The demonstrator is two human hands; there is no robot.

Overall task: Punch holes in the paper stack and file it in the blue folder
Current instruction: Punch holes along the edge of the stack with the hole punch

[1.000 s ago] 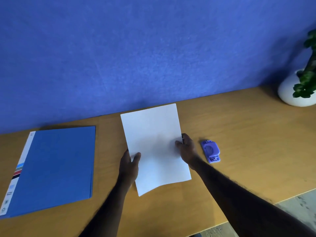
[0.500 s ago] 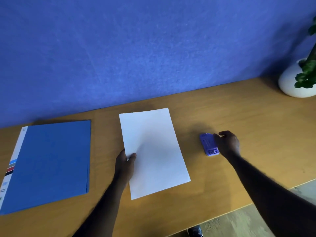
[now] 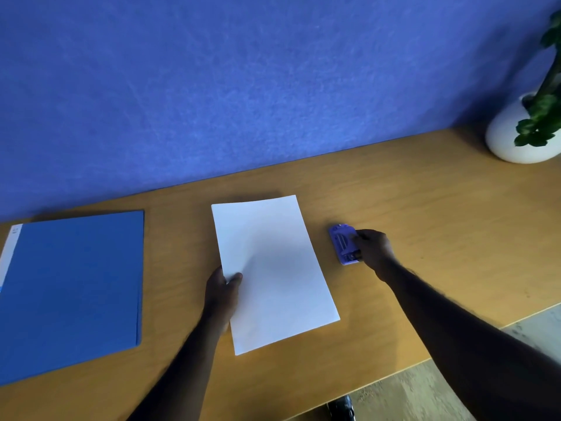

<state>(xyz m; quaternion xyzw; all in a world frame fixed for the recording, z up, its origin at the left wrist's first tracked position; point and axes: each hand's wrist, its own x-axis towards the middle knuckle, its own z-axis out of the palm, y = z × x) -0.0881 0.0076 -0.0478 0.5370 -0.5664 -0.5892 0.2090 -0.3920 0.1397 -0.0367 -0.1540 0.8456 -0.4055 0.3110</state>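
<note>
No readable writing anywhere; only small blurred marks on the white spine strip of the blue folder (image 3: 73,293), closed and flat on the table (image 3: 425,202), well left of the paper stack (image 3: 273,268). Left hand (image 3: 221,291) pinching the stack's left edge. Right hand (image 3: 375,249), just right of the stack, fingers (image 3: 358,238) closed around the purple hole punch (image 3: 341,244). Far right of the stack, potted plant (image 3: 528,129) against the blue wall (image 3: 243,86).
</note>
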